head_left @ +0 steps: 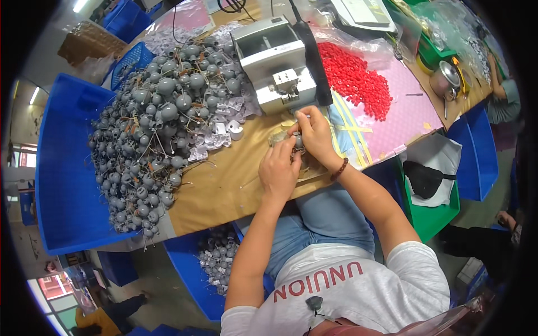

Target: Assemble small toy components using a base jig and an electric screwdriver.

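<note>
My left hand (pixel 279 168) and my right hand (pixel 316 136) meet at the table edge in front of me. Between their fingertips is a small grey ball-shaped part (pixel 298 141); the fingers cover much of it. Both hands are closed in a pinch around it. Just beyond them stands a white and grey benchtop machine (pixel 274 63). To the left, a large heap of grey ball-shaped parts with thin wires (pixel 168 112) spreads over the table. Small white plastic parts (pixel 221 134) lie between that heap and my hands.
A pile of small red parts (pixel 358 81) lies right of the machine on a pink sheet (pixel 414 112). A blue bin (pixel 64 168) borders the heap. Below the table are another blue bin (pixel 185 269) with grey parts and a green crate (pixel 431 218). A metal pot (pixel 444 81) stands far right.
</note>
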The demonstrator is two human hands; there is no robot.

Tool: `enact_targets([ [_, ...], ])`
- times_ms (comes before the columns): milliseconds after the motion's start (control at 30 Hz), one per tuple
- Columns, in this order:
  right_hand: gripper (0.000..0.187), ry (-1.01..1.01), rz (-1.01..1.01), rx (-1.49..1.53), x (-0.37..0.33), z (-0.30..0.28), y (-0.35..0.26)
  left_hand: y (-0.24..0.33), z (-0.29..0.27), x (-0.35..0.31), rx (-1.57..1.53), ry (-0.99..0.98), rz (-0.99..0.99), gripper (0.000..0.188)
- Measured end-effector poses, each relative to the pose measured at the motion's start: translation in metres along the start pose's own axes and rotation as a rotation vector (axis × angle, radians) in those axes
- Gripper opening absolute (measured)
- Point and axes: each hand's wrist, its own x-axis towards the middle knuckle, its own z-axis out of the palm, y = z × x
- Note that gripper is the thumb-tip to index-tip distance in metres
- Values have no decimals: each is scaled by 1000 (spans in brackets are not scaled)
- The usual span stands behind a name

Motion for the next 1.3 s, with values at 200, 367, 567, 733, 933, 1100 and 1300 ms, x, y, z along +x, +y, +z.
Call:
enact_targets([
  [200, 17, -50, 46, 7, 7, -4, -1, 3, -1, 4, -14, -35, -32, 36],
  [367, 20, -99, 95, 202, -2, -9, -12, 0, -15, -4, -165, -62, -125, 33],
  [567, 10, -32, -427, -639, 28, -106, -12, -10, -181, -61, -127, -881, -247, 33],
  [733, 10, -114, -588, -1232, 62, -152, -10, -33, -213, -57, 23, -758, -228, 38],
  [933, 6, -222, -679, -1396, 80, -153, 13, -95, -86, 20, 431, -124, 80, 36],
  [1100, 6, -286, -744, -1443, 84, -153, 15, -126, -41, 33, 620, 23, 185, 23],
  [1300, 8, -249, -772, -1327, 85, -172, 16, -69, -70, -29, 172, -217, 33, 17],
])
